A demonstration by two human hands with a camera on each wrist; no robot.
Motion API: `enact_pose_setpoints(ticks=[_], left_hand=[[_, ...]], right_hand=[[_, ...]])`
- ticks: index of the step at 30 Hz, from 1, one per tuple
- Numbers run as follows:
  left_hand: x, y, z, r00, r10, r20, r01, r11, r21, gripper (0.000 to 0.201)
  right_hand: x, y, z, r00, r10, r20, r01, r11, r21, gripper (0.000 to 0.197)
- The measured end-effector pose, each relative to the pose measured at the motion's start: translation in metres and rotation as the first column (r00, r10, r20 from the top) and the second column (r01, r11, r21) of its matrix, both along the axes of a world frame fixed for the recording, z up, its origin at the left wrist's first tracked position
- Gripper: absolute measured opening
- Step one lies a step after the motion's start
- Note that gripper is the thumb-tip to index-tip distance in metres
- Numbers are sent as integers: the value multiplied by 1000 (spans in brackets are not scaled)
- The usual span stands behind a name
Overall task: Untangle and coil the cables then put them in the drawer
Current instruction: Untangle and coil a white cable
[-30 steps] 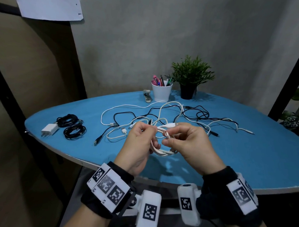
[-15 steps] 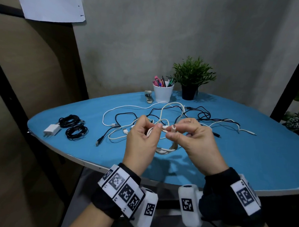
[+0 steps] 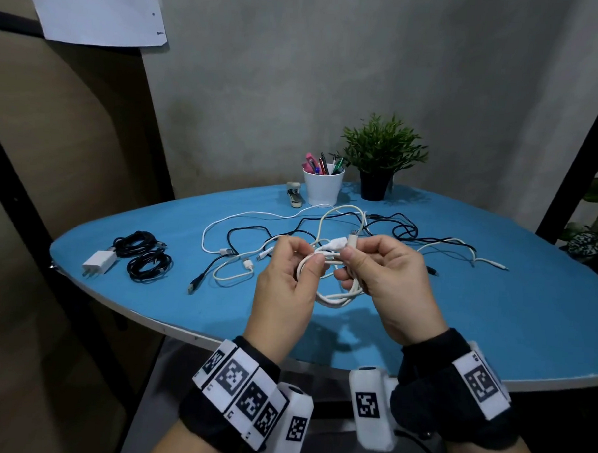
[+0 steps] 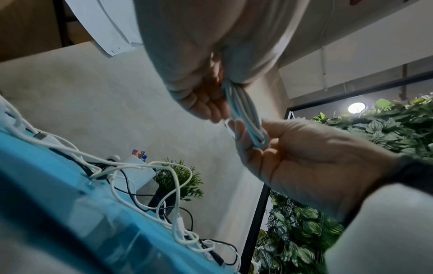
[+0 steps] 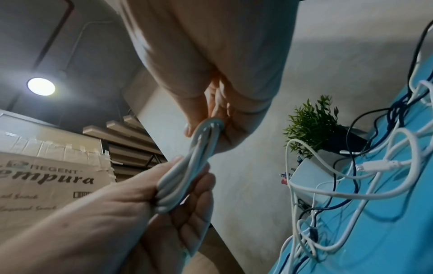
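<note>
A white cable coil [image 3: 335, 296] hangs between my two hands above the front of the blue table [image 3: 492, 320]. My left hand [image 3: 310, 257] pinches the coil's left side between thumb and forefinger. My right hand [image 3: 353, 252] pinches the right side together with two white plug ends [image 3: 343, 242] at its fingertips. The left wrist view shows the bundled strands [image 4: 243, 111] running from my left hand to my right. In the right wrist view the same bundle [image 5: 194, 166] is gripped at both ends. A tangle of white and black cables [image 3: 325, 224] lies behind on the table. No drawer is in view.
Two coiled black cables [image 3: 145, 257] and a white charger [image 3: 99, 262] lie at the table's left end. A white pen cup [image 3: 322, 188], a stapler [image 3: 294, 193] and a potted plant [image 3: 379, 161] stand at the back by the wall. A black frame post [image 3: 575, 152] rises at the right.
The right hand has brought the white plug ends up over the coil's top and now pinches them there. Both hands still hold the coil above the table's front.
</note>
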State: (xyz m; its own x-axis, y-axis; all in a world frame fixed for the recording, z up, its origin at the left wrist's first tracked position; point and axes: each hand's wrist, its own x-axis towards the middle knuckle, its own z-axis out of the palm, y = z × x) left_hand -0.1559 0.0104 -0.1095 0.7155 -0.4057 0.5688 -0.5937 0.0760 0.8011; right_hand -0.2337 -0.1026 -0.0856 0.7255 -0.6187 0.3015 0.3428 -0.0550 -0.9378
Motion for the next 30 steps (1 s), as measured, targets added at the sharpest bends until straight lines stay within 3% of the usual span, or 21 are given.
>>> enact_pose_setpoints(ticks=[4, 8, 13, 18, 21, 23, 26, 30], left_hand=[[5, 5, 2, 998, -45, 45, 33, 971, 238, 7], [7, 7, 6, 990, -7, 137, -45, 926, 374, 2], [4, 7, 4, 964, 9, 264, -114, 916, 385, 6], [3, 4, -3, 905, 18, 425, -152, 947, 284, 21], [4, 3, -5, 901, 64, 430, -184, 952, 245, 28], [5, 4, -4, 911, 87, 403, -187, 958, 216, 22], [8, 3, 2, 938, 104, 331, -186, 956, 227, 7], [6, 5, 8, 982, 36, 188, -86, 960, 265, 8]], right_hand=[[2, -1, -4, 999, 2, -48, -8, 993, -121, 15], [4, 2, -10, 995, -12, -102, -5, 986, -167, 12], [5, 5, -10, 990, -79, -114, 62, 987, -147, 11], [4, 8, -9, 982, -127, -143, 84, 958, -275, 21], [2, 9, -6, 973, -142, -181, 67, 928, -368, 15], [1, 8, -5, 975, -122, -183, 46, 926, -374, 12], [2, 7, -5, 979, -96, -179, 22, 926, -377, 16], [5, 7, -10, 974, -136, -180, 72, 945, -320, 12]])
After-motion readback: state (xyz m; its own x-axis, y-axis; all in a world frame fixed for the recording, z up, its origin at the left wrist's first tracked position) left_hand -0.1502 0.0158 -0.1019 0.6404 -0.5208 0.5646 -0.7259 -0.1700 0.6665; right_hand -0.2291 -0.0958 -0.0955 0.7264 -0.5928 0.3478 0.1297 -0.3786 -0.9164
